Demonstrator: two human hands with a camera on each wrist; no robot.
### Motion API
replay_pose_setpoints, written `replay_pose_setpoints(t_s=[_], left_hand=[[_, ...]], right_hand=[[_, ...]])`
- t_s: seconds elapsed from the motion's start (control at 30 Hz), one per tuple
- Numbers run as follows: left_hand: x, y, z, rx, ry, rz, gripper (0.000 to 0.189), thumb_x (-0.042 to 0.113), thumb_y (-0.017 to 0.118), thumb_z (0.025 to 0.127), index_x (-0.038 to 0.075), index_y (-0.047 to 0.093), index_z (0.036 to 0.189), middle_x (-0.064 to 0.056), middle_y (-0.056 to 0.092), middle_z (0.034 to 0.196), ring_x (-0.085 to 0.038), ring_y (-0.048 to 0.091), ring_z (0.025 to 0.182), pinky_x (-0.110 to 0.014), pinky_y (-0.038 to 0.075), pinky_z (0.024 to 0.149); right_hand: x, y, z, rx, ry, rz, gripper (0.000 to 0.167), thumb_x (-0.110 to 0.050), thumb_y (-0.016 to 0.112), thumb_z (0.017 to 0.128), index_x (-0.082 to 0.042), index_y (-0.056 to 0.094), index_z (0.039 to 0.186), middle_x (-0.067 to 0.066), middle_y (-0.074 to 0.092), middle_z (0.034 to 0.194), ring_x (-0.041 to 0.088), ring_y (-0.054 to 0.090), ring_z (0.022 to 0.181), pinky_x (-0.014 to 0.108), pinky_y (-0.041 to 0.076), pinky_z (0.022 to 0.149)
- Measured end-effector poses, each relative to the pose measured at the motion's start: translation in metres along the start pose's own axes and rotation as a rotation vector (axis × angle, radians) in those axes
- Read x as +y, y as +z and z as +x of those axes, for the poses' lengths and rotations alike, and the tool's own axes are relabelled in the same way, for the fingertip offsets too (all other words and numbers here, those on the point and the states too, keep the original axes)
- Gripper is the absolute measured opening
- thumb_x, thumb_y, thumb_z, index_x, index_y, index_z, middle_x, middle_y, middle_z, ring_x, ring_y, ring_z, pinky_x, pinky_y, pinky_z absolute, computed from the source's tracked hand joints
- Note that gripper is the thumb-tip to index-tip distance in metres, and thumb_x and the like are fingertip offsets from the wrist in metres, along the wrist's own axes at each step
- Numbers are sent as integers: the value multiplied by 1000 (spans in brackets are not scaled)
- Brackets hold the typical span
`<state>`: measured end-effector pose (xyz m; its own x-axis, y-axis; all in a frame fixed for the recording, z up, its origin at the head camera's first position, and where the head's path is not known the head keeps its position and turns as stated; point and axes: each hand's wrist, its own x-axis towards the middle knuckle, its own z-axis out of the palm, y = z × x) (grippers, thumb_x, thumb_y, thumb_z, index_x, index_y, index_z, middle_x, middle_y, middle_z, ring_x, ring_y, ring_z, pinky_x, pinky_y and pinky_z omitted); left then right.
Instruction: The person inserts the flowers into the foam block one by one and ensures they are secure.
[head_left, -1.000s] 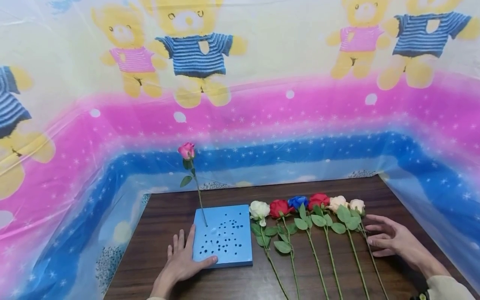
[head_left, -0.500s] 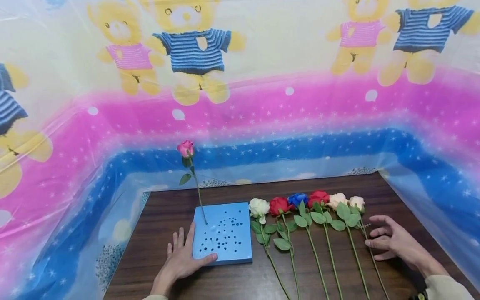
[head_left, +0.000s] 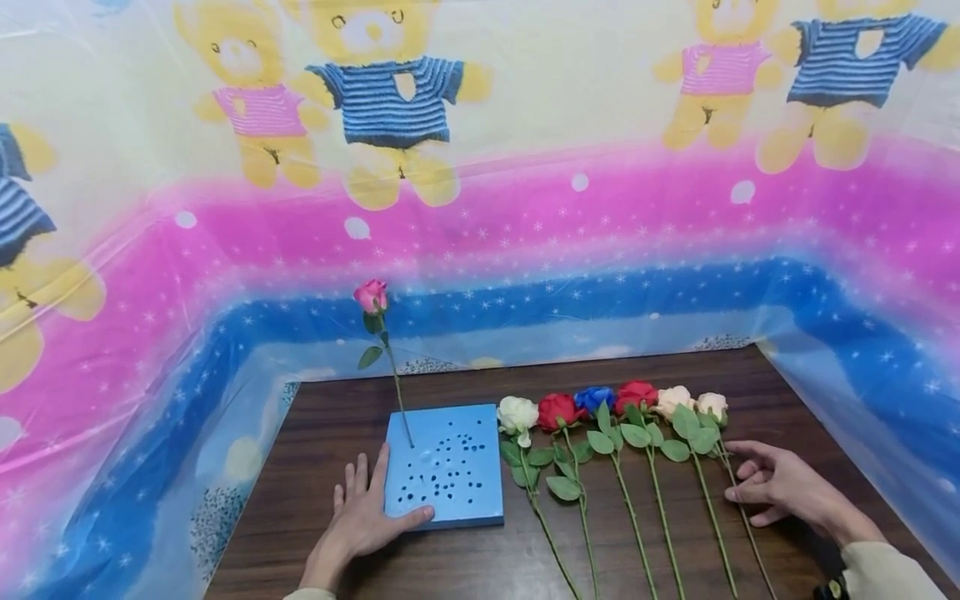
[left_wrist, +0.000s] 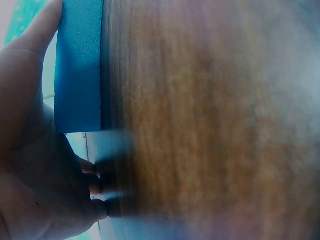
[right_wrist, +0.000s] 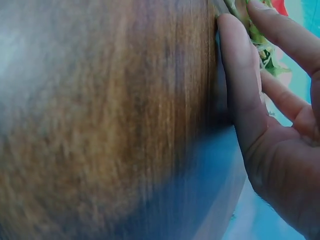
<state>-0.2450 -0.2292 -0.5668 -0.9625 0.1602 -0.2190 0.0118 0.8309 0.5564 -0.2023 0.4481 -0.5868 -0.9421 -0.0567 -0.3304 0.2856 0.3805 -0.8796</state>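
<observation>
In the head view, my left hand rests against the left side of a blue foam block dotted with holes, its thumb over the front left corner. One pink rose stands in the block, leaning slightly left. To the right, artificial roses lie in a row: a white rose, a red rose, a blue rose, another red rose and two cream ones. My right hand is at the stem of the rightmost cream rose, thumb and index finger on either side, apart in the right wrist view.
Everything rests on a dark wooden table. A printed sheet with teddy bears hangs behind it and along both sides. The long green stems run toward the table's near edge, beyond the head view.
My right hand has shifted slightly left and its index finger and thumb have come closer to the rightmost stem. The left hand and the block look the same.
</observation>
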Motion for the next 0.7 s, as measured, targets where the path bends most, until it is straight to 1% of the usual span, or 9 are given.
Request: replay_pose_setpoints(t_s=[0.13,0.23,0.33,0.5,0.7], left_hand=[[1,0,0,3,0,8,138,79,79,89,12,0,181,-39,-9,179,-63,-15,164,-84,-7,125],[1,0,0,3,-1,14,138,79,78,89,12,0,181,-39,-9,179,-63,-14,164,-84,-6,126],[2,0,0,5,0,14,138,79,79,89,12,0,181,-40,-9,179,-63,-14,164,-84,-6,125],[3,0,-2,10,-1,11,138,78,79,89,12,1,181,-40,-9,179,-63,-14,164,-84,-6,126],[2,0,-2,7,2,13,138,79,79,89,11,1,180,-40,-9,179,-63,-14,164,-84,-7,125]], right_hand=[[-3,2,2,16,12,-33,108,-12,96,89,1,29,173,18,55,117,32,72,94,57,68,71],[-5,3,1,15,7,-39,106,-8,95,89,2,29,172,19,54,115,32,69,93,56,68,69],[-8,3,-1,5,2,-12,101,-3,91,92,3,28,172,19,52,115,33,72,95,57,68,71],[-5,-2,-5,-53,-48,66,92,5,79,99,5,24,172,23,51,119,34,78,105,60,68,76],[3,-4,-8,-101,-113,124,88,-2,78,102,2,22,170,22,51,120,34,76,107,62,67,79]])
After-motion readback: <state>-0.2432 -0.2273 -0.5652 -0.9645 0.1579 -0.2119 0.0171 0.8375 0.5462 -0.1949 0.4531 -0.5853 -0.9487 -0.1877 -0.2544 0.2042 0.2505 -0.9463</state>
